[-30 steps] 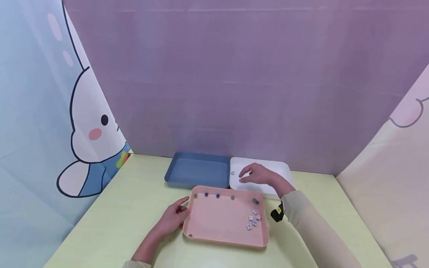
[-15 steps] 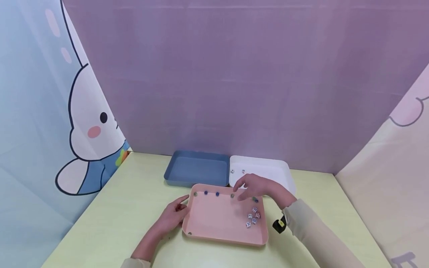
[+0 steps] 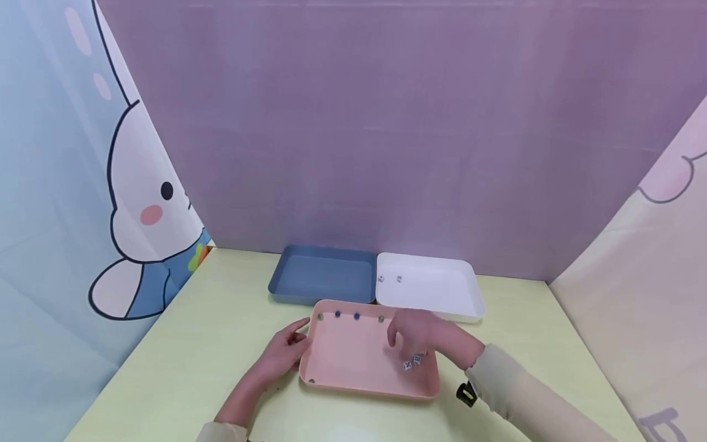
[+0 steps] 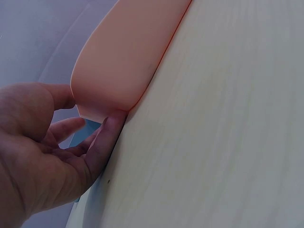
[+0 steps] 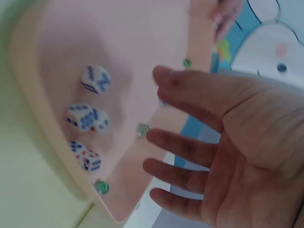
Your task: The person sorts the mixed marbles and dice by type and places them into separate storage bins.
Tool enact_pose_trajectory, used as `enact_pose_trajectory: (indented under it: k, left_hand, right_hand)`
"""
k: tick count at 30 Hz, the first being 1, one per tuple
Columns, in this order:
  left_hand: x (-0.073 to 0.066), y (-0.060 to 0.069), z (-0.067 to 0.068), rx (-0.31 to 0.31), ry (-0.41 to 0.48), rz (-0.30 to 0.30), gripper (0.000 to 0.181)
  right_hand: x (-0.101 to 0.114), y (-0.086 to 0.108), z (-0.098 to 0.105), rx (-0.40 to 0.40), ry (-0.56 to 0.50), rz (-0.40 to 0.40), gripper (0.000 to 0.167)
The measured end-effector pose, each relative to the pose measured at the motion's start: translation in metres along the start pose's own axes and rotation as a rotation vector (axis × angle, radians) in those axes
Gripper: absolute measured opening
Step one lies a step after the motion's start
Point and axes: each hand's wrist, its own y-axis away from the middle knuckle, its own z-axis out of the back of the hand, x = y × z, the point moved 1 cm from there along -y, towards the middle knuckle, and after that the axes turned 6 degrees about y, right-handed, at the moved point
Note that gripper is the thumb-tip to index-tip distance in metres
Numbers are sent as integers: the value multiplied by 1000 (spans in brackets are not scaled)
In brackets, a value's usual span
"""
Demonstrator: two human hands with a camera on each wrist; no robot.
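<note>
A pink tray (image 3: 353, 353) lies on the table. My left hand (image 3: 280, 354) touches its left side wall; in the left wrist view, fingertips (image 4: 115, 121) rest against the wall from outside. My right hand (image 3: 417, 331) hovers over the tray's right part, fingers apart and holding nothing. Beneath it sit several white dice (image 5: 95, 79) with blue or red dots, partly hidden by the hand in the head view. Glass marbles (image 3: 356, 316), blue and greenish, lie along the tray's far side, with one more (image 3: 312, 381) in the near left corner. A green marble (image 5: 101, 187) rests near the dice.
Behind the pink tray stand a blue tray (image 3: 326, 276) on the left and a white tray (image 3: 442, 288) on the right, side by side. Two dice (image 3: 399, 279) lie in the white one. A purple curtain (image 3: 353, 135) closes off the table's back.
My right hand has moved from above the white tray, back toward me, to above the dice in the pink tray. My left hand stays at the tray's left side.
</note>
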Motion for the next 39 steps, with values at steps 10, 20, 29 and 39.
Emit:
enact_pose_trajectory:
  k: [10,20,29,39]
  left_hand:
    - [-5,-2,1,5,4,-11,52]
    - [1,-2,3,18,9,-2,52]
    - [1,0,4,23,19,-11,51]
    - [-1,1,0,12,15,-11,50]
  right_hand:
    - [11,14,-14,-126,353,84,25]
    - [8,12,-28,-212,378,116,34]
    - [7,9,-33,-221,394,114,34]
    - [2,7,-29,-213,301,122,30]
